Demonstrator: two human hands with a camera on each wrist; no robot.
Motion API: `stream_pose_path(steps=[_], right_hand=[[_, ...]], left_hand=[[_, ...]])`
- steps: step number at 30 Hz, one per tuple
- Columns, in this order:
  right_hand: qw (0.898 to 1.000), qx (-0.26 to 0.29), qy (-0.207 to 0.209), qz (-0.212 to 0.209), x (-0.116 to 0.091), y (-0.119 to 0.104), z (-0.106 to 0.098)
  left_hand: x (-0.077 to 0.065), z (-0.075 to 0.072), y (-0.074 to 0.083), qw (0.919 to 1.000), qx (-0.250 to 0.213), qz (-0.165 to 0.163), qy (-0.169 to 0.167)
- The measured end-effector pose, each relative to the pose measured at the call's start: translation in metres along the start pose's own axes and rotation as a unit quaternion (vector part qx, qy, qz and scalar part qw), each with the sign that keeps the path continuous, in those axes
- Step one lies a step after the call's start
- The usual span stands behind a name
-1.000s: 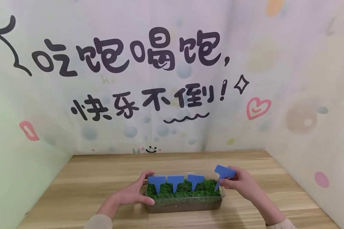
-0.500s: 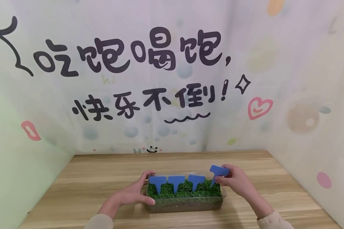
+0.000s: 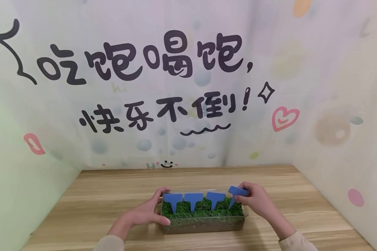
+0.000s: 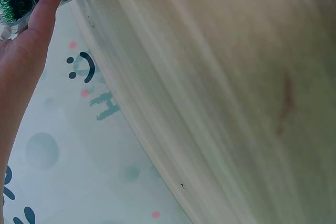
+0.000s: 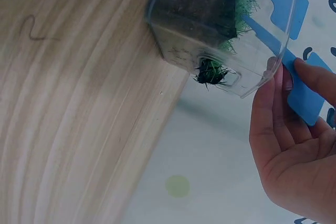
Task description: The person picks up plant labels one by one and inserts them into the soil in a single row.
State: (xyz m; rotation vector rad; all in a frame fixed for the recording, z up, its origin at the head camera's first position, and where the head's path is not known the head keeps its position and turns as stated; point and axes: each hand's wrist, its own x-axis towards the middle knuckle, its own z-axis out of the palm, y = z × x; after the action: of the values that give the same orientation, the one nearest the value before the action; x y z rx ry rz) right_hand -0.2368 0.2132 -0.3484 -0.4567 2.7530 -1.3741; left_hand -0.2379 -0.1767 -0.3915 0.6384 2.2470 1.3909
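Observation:
A clear plastic box (image 3: pixel 204 226) of soil and green grass (image 3: pixel 196 213) sits on the table. Three blue T-shaped plant labels, a left one (image 3: pixel 173 198), a middle one (image 3: pixel 193 197) and a right one (image 3: pixel 215 196), stand in the grass in a row. My left hand (image 3: pixel 142 212) grips the box's left end, thumb on the front wall and fingers at the back. My right hand (image 3: pixel 257 199) pinches a fourth blue plant label (image 3: pixel 236 190) by its head. It leans over the right end, its stem tip down at the grass.
Under the box is a wood-grain table (image 3: pixel 113 195). Behind it hangs a pale printed cloth (image 3: pixel 163 146) with large black characters, and similar pale walls close off both sides. A grass tuft (image 5: pixel 210 73) pokes through an opening in the box's end.
My right hand has brought its plant label left over the grass, then lowered it slightly. The left hand stays on the box's end.

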Motion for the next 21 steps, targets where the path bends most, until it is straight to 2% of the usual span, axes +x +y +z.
stream_pose_path(steps=[4, 7, 12, 21], right_hand=[[0.999, -0.031, 0.021, 0.007, 0.001, -0.004, 0.0], [0.996, -0.079, 0.039, 0.009, 0.003, -0.007, 0.0], [0.988, -0.154, 0.029, 0.0, 0.004, -0.008, 0.005], [0.978, -0.204, 0.038, 0.018, 0.005, -0.01, 0.011]], left_hand=[[0.0, 0.001, 0.0, 1.0, 0.002, -0.001, 0.003], [-0.001, 0.001, 0.0, 1.0, 0.001, -0.002, 0.004], [-0.001, 0.0, 0.001, 1.0, -0.004, -0.002, 0.003], [-0.001, 0.001, 0.0, 1.0, 0.003, 0.004, 0.005]])
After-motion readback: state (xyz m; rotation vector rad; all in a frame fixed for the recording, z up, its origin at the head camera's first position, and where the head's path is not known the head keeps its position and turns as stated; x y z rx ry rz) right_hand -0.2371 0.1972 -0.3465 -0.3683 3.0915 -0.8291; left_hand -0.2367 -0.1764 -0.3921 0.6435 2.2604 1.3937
